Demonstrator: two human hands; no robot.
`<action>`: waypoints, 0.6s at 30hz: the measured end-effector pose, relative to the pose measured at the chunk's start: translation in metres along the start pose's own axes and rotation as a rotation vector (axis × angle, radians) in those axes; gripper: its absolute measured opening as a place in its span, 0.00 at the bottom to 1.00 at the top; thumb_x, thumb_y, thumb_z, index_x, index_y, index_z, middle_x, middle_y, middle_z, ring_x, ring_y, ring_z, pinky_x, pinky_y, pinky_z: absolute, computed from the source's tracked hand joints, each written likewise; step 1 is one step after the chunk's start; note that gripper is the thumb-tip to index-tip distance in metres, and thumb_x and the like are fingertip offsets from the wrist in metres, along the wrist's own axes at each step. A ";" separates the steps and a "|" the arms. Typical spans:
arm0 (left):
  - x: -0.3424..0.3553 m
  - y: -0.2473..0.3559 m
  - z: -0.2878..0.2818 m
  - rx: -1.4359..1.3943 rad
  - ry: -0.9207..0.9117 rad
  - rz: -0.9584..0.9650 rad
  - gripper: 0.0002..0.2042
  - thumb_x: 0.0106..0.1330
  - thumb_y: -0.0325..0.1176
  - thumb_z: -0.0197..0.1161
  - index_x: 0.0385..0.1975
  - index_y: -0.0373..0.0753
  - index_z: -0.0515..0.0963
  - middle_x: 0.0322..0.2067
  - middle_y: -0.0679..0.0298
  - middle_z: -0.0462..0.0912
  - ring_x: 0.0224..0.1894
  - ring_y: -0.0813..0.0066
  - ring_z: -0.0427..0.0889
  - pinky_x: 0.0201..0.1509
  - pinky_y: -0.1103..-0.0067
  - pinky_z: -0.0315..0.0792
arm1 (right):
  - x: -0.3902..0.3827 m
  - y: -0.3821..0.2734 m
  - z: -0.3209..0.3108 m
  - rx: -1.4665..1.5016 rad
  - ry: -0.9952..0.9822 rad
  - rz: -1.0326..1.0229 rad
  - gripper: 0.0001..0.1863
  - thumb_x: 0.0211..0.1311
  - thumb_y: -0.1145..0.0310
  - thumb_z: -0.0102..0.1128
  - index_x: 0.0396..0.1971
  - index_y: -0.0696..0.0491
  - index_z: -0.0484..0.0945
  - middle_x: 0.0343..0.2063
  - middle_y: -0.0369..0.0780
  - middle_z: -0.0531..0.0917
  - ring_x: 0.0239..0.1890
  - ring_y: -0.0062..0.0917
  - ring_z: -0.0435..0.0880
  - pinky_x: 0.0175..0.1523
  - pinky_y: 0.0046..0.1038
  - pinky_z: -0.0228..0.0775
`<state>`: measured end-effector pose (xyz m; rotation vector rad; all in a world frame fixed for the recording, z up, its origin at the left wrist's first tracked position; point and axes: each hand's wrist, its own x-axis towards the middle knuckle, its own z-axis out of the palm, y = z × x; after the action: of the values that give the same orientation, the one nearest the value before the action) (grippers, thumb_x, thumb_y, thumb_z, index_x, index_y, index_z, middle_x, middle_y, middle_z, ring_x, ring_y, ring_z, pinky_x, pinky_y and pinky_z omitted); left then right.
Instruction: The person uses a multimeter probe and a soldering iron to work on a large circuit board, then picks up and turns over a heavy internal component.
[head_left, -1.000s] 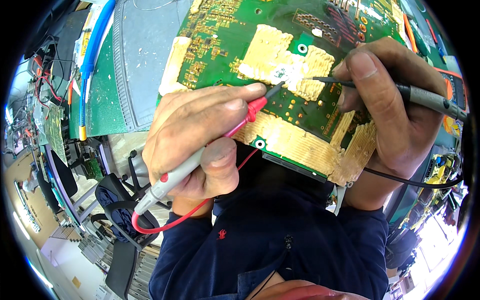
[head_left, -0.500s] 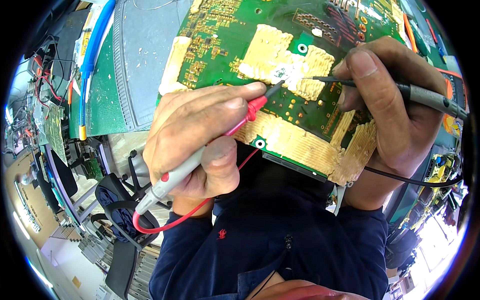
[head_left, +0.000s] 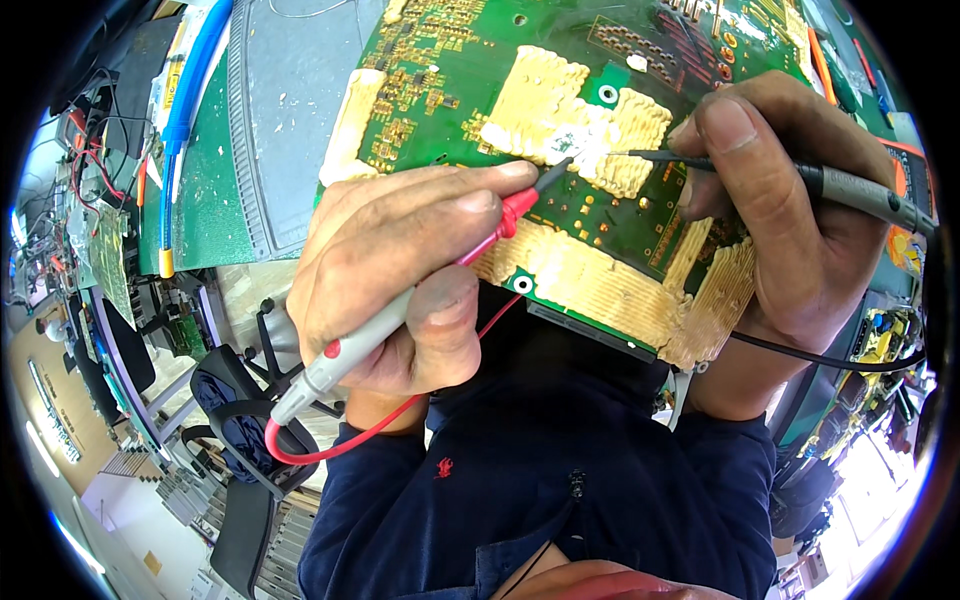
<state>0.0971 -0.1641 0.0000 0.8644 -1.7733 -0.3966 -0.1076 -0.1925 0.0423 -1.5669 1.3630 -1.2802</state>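
A green circuit board (head_left: 440,125) with gold parts and cream-coloured ridged patches lies before me, its near edge close to my body. My left hand (head_left: 400,270) is closed around a red-and-grey test probe (head_left: 330,375), whose dark tip points at a small bare patch (head_left: 566,142) in the middle cream paste (head_left: 535,95). Closed on a black-and-grey test probe (head_left: 850,192), my right hand (head_left: 775,190) holds its thin tip over the same paste, just right of the red probe's tip. Whether either tip touches the board I cannot tell.
A grey mat (head_left: 285,110) lies on the green bench top at the left, with a blue-handled tool (head_left: 185,100) beside it. The red lead (head_left: 330,458) loops below my left hand; a black lead (head_left: 830,363) runs to the right. An office chair (head_left: 240,450) stands lower left.
Almost everything stays as it was. The board sits very slightly farther right in the picture, and the probe tips have shifted slightly with it.
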 end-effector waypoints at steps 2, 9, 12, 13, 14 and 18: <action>0.000 -0.001 0.001 -0.014 0.004 0.007 0.18 0.73 0.44 0.46 0.37 0.32 0.71 0.28 0.42 0.82 0.31 0.56 0.84 0.40 0.73 0.76 | 0.000 0.000 -0.001 0.008 -0.003 0.004 0.09 0.55 0.70 0.62 0.26 0.62 0.80 0.21 0.41 0.82 0.17 0.16 0.75 0.24 0.15 0.63; 0.001 -0.002 -0.002 -0.028 0.012 0.012 0.17 0.72 0.43 0.49 0.36 0.31 0.72 0.28 0.41 0.82 0.31 0.56 0.84 0.40 0.72 0.76 | 0.000 0.001 0.000 0.021 -0.030 -0.004 0.09 0.55 0.70 0.62 0.26 0.62 0.80 0.21 0.41 0.82 0.17 0.16 0.74 0.24 0.15 0.63; 0.002 -0.002 -0.006 -0.046 -0.012 0.001 0.18 0.71 0.43 0.51 0.35 0.30 0.73 0.28 0.41 0.82 0.32 0.55 0.85 0.40 0.72 0.76 | 0.000 0.002 0.000 0.035 -0.047 -0.027 0.08 0.56 0.70 0.61 0.26 0.62 0.80 0.21 0.41 0.82 0.17 0.16 0.75 0.24 0.14 0.64; 0.005 -0.002 -0.006 -0.057 -0.027 0.011 0.18 0.71 0.43 0.51 0.35 0.30 0.73 0.28 0.41 0.82 0.32 0.55 0.85 0.40 0.72 0.76 | 0.001 0.001 -0.001 0.035 -0.049 -0.031 0.08 0.56 0.71 0.61 0.26 0.62 0.80 0.21 0.41 0.82 0.17 0.16 0.75 0.24 0.14 0.64; 0.008 -0.003 -0.006 -0.067 -0.045 0.018 0.18 0.70 0.43 0.52 0.35 0.30 0.73 0.28 0.42 0.82 0.32 0.55 0.85 0.40 0.72 0.76 | 0.001 0.001 -0.003 0.037 -0.050 -0.031 0.07 0.56 0.72 0.61 0.26 0.62 0.80 0.21 0.41 0.82 0.17 0.16 0.75 0.24 0.14 0.64; 0.010 0.000 0.001 -0.103 0.017 -0.012 0.08 0.63 0.29 0.56 0.35 0.31 0.78 0.30 0.47 0.84 0.33 0.57 0.86 0.40 0.72 0.77 | 0.007 0.006 -0.008 0.065 -0.158 -0.119 0.04 0.56 0.75 0.62 0.26 0.60 0.81 0.18 0.37 0.81 0.17 0.15 0.76 0.22 0.16 0.65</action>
<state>0.0945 -0.1715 0.0067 0.8033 -1.7175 -0.4834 -0.1178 -0.1998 0.0406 -1.6875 1.1346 -1.2294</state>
